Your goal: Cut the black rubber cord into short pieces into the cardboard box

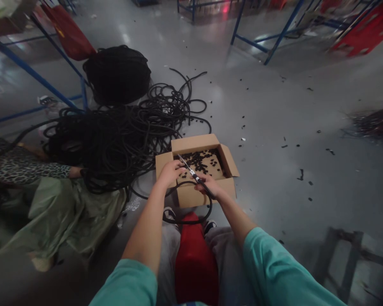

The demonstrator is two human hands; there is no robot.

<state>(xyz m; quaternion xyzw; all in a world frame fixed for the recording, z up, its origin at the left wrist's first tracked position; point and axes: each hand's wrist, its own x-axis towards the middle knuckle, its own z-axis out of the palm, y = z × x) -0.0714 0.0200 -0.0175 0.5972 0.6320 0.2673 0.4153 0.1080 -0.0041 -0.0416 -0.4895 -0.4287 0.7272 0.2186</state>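
My left hand (170, 173) is closed, gripping a black tube (210, 211) near the scissor blades; the fingers partly hide the grip. The tube loops below my hands, above my feet. In my right hand (208, 185) is a pair of scissors (190, 168), blades pointing up and left towards my left fingers. The blades look slightly apart, though blur makes this hard to tell. Beneath both hands stands an open cardboard box (191, 196), its flaps folded out. Many short black cut pieces (199, 160) lie scattered inside it.
A tangled heap of black tubing (115, 140) lies left of the box, with a large black bundle (117, 74) behind. Another person's patterned sleeve (35, 165) reaches the heap. A red stool (196, 263) is between my legs. Blue metal frames (253, 42) stand further back.
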